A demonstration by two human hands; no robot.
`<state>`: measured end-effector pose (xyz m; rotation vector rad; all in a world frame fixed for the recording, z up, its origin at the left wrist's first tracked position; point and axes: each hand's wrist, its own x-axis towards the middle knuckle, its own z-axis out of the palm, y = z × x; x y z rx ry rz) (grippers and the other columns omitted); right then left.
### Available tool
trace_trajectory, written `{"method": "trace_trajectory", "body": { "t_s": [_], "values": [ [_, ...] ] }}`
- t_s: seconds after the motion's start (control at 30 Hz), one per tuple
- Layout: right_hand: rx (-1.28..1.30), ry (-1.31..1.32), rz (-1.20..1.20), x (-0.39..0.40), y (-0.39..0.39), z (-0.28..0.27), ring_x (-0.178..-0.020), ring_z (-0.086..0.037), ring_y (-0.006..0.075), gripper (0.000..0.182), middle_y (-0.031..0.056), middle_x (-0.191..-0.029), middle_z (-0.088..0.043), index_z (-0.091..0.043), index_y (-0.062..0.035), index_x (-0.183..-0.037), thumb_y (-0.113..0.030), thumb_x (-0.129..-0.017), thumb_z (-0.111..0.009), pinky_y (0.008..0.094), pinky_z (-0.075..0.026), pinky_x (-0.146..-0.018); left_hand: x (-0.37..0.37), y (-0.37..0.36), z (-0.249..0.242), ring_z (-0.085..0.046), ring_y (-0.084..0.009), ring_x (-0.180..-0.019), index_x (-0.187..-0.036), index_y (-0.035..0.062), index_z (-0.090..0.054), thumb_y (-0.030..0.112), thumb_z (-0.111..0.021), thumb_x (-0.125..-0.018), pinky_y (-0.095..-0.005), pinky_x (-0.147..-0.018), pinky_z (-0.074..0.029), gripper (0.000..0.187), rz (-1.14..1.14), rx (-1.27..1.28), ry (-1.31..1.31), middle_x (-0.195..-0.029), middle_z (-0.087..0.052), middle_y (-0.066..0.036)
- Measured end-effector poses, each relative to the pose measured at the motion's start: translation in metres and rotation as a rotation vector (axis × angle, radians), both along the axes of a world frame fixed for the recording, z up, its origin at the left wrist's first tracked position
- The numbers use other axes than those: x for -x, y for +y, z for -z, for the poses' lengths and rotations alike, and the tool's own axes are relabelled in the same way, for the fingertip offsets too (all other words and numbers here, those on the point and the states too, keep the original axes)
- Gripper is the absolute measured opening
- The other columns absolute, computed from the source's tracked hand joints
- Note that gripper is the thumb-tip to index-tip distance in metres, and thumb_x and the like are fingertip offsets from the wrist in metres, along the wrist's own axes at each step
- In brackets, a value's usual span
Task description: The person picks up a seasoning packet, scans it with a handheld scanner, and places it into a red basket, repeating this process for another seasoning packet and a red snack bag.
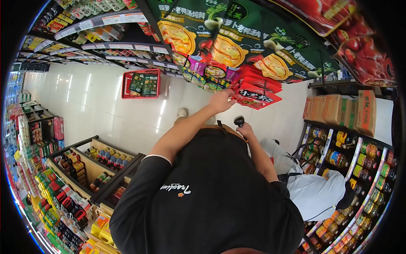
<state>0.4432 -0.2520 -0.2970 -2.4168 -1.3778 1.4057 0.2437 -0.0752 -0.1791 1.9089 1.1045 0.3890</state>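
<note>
My left hand (222, 101) is closed at the left edge of the red seasoning packets (256, 96), which hang in a stack from the rack. Beside it hang purple and green packets (205, 72). Above them are large dark green soup-seasoning packets (228, 44) with pictures of a yellow pot. Lower and closer to my body, my right hand (245, 130) is wrapped around a black handheld barcode scanner (239, 121), its rounded head pointing up. Part of its handle is hidden by my fingers.
A red shopping basket (141, 84) with green packets stands on the tiled floor. Cardboard boxes (338, 111) line a shelf at right. Another person in a light shirt (315, 192) is close behind on my right, beside shelves of jars (366, 161). Bottle bins (99, 163) stand left.
</note>
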Motion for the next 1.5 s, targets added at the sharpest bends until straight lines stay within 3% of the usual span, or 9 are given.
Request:
{"method": "trace_trajectory", "body": {
  "t_s": [0.47,0.57,0.67,0.77,0.87,1.07,1.23,1.4,1.5],
  "values": [
    [0.056,0.031,-0.082,-0.023,-0.031,0.022,-0.095,-0.063,0.0405,0.048,0.0276,-0.096,-0.065,-0.065,0.0038,-0.098,-0.031,-0.065,-0.067,0.0425,-0.050,-0.083,-0.042,-0.004,-0.030,-0.059,-0.0343,-0.100,-0.103,0.0049,-0.052,0.032,-0.072,-0.077,-0.0446,-0.082,-0.048,0.043,-0.228,-0.022,0.103,-0.109,-0.060,-0.016],
    [0.056,0.036,-0.104,-0.026,-0.032,0.021,-0.094,-0.063,0.0408,0.049,0.0281,-0.095,-0.065,-0.064,0.0046,-0.097,-0.031,-0.064,-0.067,0.0426,-0.050,-0.083,-0.046,-0.012,-0.021,-0.060,-0.0339,-0.093,-0.100,0.0062,-0.054,0.032,-0.071,-0.077,-0.0439,-0.077,-0.049,0.039,-0.328,-0.159,0.064,-0.099,-0.061,-0.014],
    [0.076,0.066,-0.121,-0.026,-0.025,0.010,-0.094,-0.063,0.0411,0.049,0.0289,-0.095,-0.065,-0.064,0.0058,-0.096,-0.031,-0.064,-0.067,0.0428,-0.050,-0.083,-0.046,-0.014,-0.029,-0.059,-0.0346,-0.102,-0.105,0.0052,-0.053,0.032,-0.070,-0.078,-0.0456,-0.083,-0.049,0.041,-0.287,-0.047,0.140,-0.108,-0.061,-0.017],
    [0.080,0.044,-0.152,-0.027,-0.022,0.012,-0.093,-0.063,0.0415,0.049,0.0294,-0.094,-0.065,-0.064,0.0067,-0.095,-0.030,-0.063,-0.067,0.0430,-0.050,-0.082,-0.045,-0.014,-0.019,-0.061,-0.0371,-0.091,-0.097,0.0037,-0.057,0.032,-0.068,-0.080,-0.0474,-0.076,-0.049,0.035,-0.211,0.012,0.159,-0.092,-0.064,-0.015],
    [0.076,0.066,-0.170,-0.028,-0.018,0.009,-0.092,-0.064,0.0412,0.049,0.0289,-0.093,-0.065,-0.064,0.0065,-0.095,-0.030,-0.063,-0.068,0.0432,-0.050,-0.082,-0.042,-0.016,-0.024,-0.060,-0.0336,-0.100,-0.100,0.0046,-0.063,0.028,-0.059,-0.086,-0.0443,-0.083,-0.049,0.028,-0.101,0.085,0.247,-0.097,-0.066,-0.014],
    [0.106,0.003,-0.172,-0.028,-0.013,0.004,-0.091,-0.064,0.0399,0.047,0.0271,-0.092,-0.066,-0.064,0.0054,-0.094,-0.029,-0.062,-0.070,0.0429,-0.051,-0.081,-0.024,-0.049,-0.018,-0.060,-0.0254,-0.090,-0.086,0.0056,-0.066,0.018,-0.058,-0.083,-0.0393,-0.078,-0.049,0.015,0.181,-0.506,0.099,-0.094,-0.066,-0.008],
    [0.055,0.021,-0.172,-0.018,-0.014,0.009,-0.092,-0.064,0.0387,0.046,0.0259,-0.092,-0.066,-0.065,0.0046,-0.094,-0.030,-0.063,-0.070,0.0420,-0.051,-0.082,0.018,-0.065,-0.069,-0.059,-0.0219,-0.092,-0.088,0.0073,-0.065,0.017,-0.060,-0.080,-0.0355,-0.083,-0.046,0.013,0.468,-0.493,0.072,-0.095,-0.066,-0.005],
    [0.046,0.022,-0.222,0.010,-0.006,0.020,-0.094,-0.064,0.0376,0.049,0.0260,-0.096,-0.066,-0.066,0.0017,-0.101,-0.029,-0.063,-0.071,0.0416,-0.051,-0.083,0.095,-0.072,-0.097,-0.062,-0.0242,-0.095,-0.088,0.0041,-0.062,0.010,-0.063,-0.078,-0.0372,-0.087,-0.047,0.011,0.243,-0.496,-0.197,-0.099,-0.067,-0.006],
    [-0.220,0.164,-0.229,0.048,-0.003,0.022,-0.094,-0.064,0.0369,0.049,0.0226,-0.099,-0.067,-0.066,-0.0016,-0.104,-0.030,-0.065,-0.070,0.0400,-0.051,-0.084,0.150,-0.067,-0.128,-0.063,-0.0247,-0.096,-0.092,0.0030,-0.062,0.004,-0.062,-0.078,-0.0365,-0.086,-0.048,0.014,0.033,-0.500,-0.301,-0.098,-0.067,-0.008]
  ]
}}
